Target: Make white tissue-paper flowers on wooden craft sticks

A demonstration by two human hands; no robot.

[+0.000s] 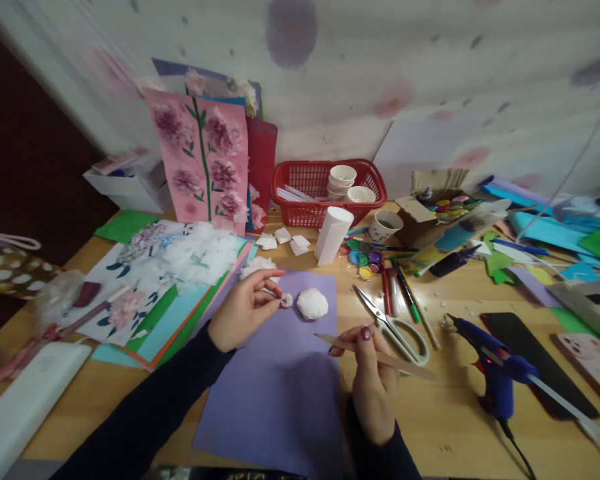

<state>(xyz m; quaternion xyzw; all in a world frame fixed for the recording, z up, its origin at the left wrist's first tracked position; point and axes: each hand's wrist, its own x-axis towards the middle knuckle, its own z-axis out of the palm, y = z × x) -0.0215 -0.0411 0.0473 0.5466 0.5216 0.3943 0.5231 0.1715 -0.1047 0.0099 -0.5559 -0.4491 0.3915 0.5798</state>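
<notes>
My left hand (pixel 247 307) pinches a small crumpled white piece (pixel 287 300), possibly tissue, between thumb and fingertip. Just right of it, a round white puffy ball (pixel 312 304) rests on the purple sheet (pixel 275 400). My right hand (pixel 373 373) is closed around a flat, pointed wooden stick (pixel 405 365), its tip directed left toward the ball without touching it. Scissors (pixel 395 328) with pale handles lie just beyond my right hand. Behind my left hand sits a ruffled white paper flower (pixel 257 267), partly hidden.
A blue glue gun (pixel 490 363) lies at right beside a black phone (pixel 535 363). Behind the sheet stand a white paper roll (pixel 334 235), paint pots (pixel 364 257), a paper cup (pixel 385 225) and a red basket (pixel 305 212). Papers with cotton (pixel 200 253) lie left.
</notes>
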